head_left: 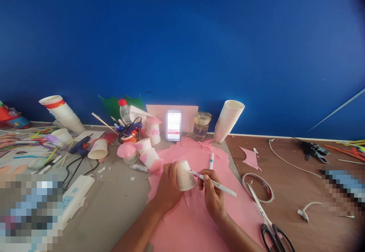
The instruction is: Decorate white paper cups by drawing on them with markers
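My left hand (167,188) is wrapped round a white paper cup (184,176), held on its side above a pink paper sheet (194,221). My right hand (212,195) pinches a white marker pen (216,184), its tip touching the cup's wall. The pen's cap (211,160) lies on the pink sheet just beyond my right hand. Pink blotches show faintly on the cup.
Scissors (270,221) and a tape ring (258,187) lie to the right. A leaning cup stack (228,119), a glass jar (202,126), a phone (173,125) and pink-decorated cups (148,154) stand behind. A glue gun (80,145), a power strip (75,197) and craft clutter fill the left.
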`<act>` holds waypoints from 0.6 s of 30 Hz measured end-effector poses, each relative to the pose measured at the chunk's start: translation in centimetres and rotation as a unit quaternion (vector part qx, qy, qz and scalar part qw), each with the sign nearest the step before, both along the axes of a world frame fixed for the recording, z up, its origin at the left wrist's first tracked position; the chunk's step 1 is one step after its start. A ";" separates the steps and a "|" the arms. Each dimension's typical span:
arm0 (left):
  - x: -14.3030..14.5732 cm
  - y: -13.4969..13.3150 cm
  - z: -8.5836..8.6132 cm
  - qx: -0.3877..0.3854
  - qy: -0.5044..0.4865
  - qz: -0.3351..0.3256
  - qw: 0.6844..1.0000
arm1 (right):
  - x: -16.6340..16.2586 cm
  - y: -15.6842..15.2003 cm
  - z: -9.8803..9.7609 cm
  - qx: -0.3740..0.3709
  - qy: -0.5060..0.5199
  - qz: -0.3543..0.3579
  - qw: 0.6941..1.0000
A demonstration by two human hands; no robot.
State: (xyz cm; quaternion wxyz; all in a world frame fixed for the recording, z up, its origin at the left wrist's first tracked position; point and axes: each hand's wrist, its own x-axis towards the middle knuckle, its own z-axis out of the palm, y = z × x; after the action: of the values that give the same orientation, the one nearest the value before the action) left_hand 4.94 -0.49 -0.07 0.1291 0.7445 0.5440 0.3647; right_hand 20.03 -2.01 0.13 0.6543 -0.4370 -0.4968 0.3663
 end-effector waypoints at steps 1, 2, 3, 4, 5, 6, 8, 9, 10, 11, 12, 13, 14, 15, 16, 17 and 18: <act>0.0 0.0 0.0 0.007 0.004 0.001 1.000 | 0.0 -0.2 0.0 0.015 -0.011 0.001 1.000; 0.0 0.0 0.1 0.017 0.010 0.001 1.000 | 0.0 -0.4 0.0 0.035 -0.030 0.007 0.999; 0.1 0.0 0.1 0.028 0.016 0.000 0.999 | 0.0 -0.6 -0.1 0.058 -0.055 0.016 0.997; 0.1 0.1 0.2 0.038 0.023 -0.002 0.999 | -0.1 -0.7 -0.1 0.086 -0.088 0.030 0.992; 0.1 0.1 0.3 0.048 0.030 -0.003 0.998 | -0.2 -0.9 -0.2 0.117 -0.122 0.040 0.985; 0.1 0.1 0.3 0.054 0.037 -0.003 0.998 | -0.3 -0.9 -0.2 0.150 -0.156 0.042 0.975; 0.2 0.1 0.5 0.054 0.044 -0.001 0.998 | -0.6 -1.0 -0.2 0.197 -0.213 0.020 0.957; 0.2 0.1 0.6 0.051 0.042 0.003 0.998 | -0.7 -0.9 -0.2 0.204 -0.233 -0.002 0.951; 0.2 0.0 0.6 0.045 0.037 0.008 0.998 | -0.7 -0.8 -0.2 0.201 -0.246 -0.023 0.948; 0.1 0.0 0.6 0.040 0.028 0.015 0.999 | -0.7 -0.6 -0.1 0.191 -0.252 -0.042 0.948; 0.1 0.0 0.5 0.035 0.019 0.022 0.999 | -0.7 -0.5 -0.2 0.182 -0.253 -0.052 0.949; 0.0 0.0 0.4 0.031 0.010 0.028 0.999 | -0.6 -0.3 -0.2 0.174 -0.251 -0.053 0.951; -0.1 0.0 0.3 0.027 0.001 0.033 0.999 | -0.5 -0.2 -0.3 0.168 -0.249 -0.047 0.953; -0.1 0.0 0.2 0.025 -0.006 0.037 0.999 | -0.5 0.0 -0.5 0.161 -0.247 -0.037 0.955; -0.2 0.0 0.1 0.023 -0.011 0.039 0.999 | -0.4 0.1 -0.7 0.152 -0.248 -0.026 0.957; -0.2 0.0 0.0 0.023 -0.015 0.040 0.999 | -0.4 0.1 -0.9 0.141 -0.251 -0.017 0.958; -0.2 0.0 0.0 0.024 -0.017 0.041 0.999 | -0.4 0.2 -1.1 0.127 -0.258 -0.009 0.958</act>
State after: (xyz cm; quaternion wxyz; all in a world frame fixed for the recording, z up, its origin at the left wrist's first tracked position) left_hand 4.71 -0.51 -0.06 0.1054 0.7181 0.5633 0.3950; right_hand 19.63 -1.82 -0.98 0.5568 -0.4343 -0.6876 0.1691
